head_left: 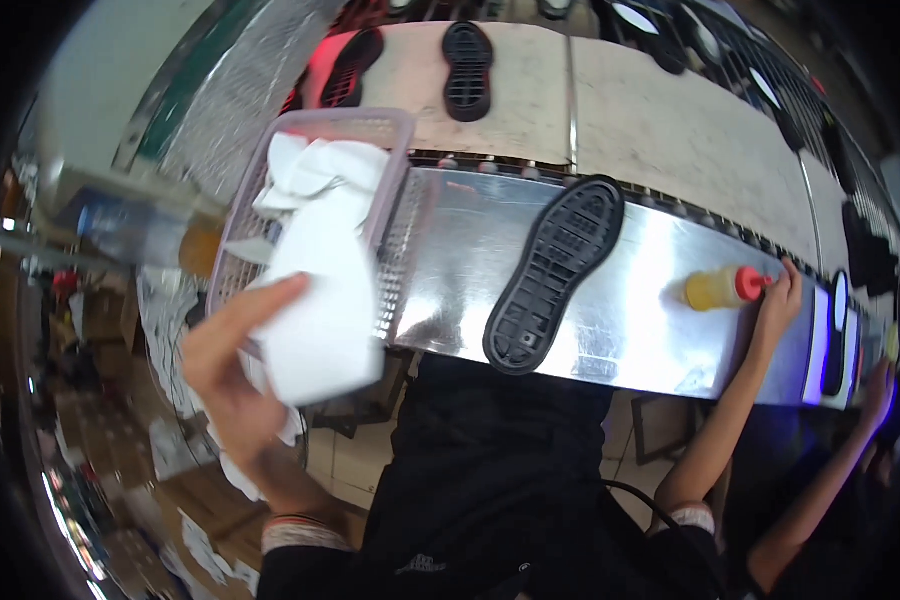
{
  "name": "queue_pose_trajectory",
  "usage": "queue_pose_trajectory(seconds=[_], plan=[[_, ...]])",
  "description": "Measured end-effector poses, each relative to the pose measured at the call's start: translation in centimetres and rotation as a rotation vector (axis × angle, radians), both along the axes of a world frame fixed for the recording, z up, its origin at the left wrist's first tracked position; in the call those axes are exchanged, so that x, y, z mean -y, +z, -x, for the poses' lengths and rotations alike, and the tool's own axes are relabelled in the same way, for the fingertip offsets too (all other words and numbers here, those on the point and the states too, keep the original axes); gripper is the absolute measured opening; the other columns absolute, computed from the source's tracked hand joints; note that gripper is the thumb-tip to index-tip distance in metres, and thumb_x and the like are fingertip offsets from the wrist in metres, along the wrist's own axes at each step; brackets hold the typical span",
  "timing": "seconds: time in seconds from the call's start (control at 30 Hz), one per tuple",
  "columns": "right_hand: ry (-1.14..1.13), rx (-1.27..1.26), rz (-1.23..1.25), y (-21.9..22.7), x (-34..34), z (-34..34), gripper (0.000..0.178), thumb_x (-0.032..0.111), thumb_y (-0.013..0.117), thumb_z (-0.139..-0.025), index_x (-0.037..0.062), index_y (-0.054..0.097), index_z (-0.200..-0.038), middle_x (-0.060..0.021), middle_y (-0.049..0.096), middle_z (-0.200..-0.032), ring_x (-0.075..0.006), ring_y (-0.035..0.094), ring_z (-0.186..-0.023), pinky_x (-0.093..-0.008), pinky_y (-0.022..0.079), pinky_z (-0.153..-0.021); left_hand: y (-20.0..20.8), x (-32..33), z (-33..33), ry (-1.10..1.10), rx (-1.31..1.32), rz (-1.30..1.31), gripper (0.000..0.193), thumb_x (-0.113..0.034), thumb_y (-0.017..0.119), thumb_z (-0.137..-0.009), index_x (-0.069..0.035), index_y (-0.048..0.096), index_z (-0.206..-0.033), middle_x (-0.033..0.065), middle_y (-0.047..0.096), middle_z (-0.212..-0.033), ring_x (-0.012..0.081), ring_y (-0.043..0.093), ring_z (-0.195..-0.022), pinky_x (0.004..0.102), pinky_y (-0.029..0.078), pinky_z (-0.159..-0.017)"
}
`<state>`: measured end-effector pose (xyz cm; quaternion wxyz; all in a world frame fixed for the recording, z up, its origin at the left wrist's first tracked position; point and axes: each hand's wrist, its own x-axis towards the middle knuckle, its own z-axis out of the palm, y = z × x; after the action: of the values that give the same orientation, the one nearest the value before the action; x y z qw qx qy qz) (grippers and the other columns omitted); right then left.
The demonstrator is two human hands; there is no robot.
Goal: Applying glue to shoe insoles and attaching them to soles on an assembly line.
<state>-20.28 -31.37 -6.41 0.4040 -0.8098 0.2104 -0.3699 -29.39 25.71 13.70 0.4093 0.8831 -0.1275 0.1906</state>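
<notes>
My left hand [232, 365] pinches a smooth white piece [322, 310], flat and roughly insole-shaped, blurred by motion. It is held over the near side of a pale lilac plastic basket [402, 130], where more white pieces [330, 170] lie heaped. At the right, the fingers of my right hand [782, 298] close at the red nozzle of a squeeze bottle [712, 290] with yellow contents; part of their grip is hidden. Between both hands a black shoe sole [555, 275] lies slantwise on the metal table, its ribbed, gridded side up.
The shiny metal table [450, 270] borders a pale conveyor [670, 110] carrying black soles [468, 70]. A co-worker's arm [820, 500] reaches in at far right, near a sole with a white insole [838, 300]. Clear plastic wrap [250, 95] and cardboard boxes [110, 430] stand left.
</notes>
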Motion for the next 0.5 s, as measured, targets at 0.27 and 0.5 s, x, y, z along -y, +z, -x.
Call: queue_pose_trajectory(seconds=[0.27, 0.5], plan=[[0.028, 0.094, -0.606, 3.7, -8.3, 5.9, 0.028, 0.021, 0.043, -0.092, 0.0013, 0.061, -0.101, 0.0041, 0.043, -0.072, -0.0056, 0.037, -0.056, -0.0223, 0.031, -0.05, -11.0, 13.2, -14.2, -0.446, -0.399, 0.136, 0.033, -0.012, 0.066, -0.078, -0.005, 0.065, -0.11, 0.0112, 0.067, -0.087, 0.0122, 0.054, -0.068, 0.0254, 0.043, -0.061], [0.376, 0.104, -1.887, 8.2, -17.2, 11.8, 0.055, 0.05, 0.045, -0.09, -0.0011, 0.049, -0.108, -0.0038, 0.043, -0.074, -0.012, 0.04, -0.059, -0.0209, 0.033, -0.047, -11.6, 14.4, -18.2, -0.752, -0.603, -0.142, 0.041, 0.0, 0.062, -0.076, -0.007, 0.051, -0.116, 0.0077, 0.052, -0.083, 0.014, 0.053, -0.073, 0.0284, 0.047, -0.067]])
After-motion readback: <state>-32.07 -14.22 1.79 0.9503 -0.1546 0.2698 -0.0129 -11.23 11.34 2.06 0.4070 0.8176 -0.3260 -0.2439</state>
